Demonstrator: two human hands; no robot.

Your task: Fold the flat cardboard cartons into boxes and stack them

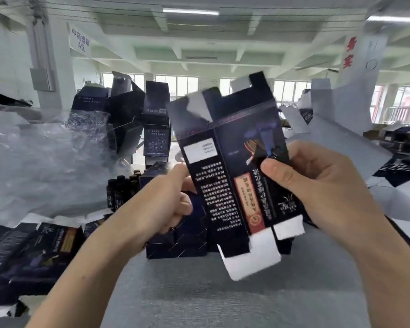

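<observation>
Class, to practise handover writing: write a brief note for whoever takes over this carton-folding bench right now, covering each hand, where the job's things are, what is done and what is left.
Left hand: grips the left edge of the dark navy printed cardboard carton.
Right hand: pinches its right edge, thumb on the front panel.
Carton: held above the grey table, opened into a sleeve, end flaps not yet tucked.
Done: folded dark boxes stacked at the back.
Left: tuck this carton's flaps, stack it, then fold the flat dark cartons at left.

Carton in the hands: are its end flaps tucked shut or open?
Open. The carton has white-backed flaps sticking out loose at top and bottom ends.
</observation>
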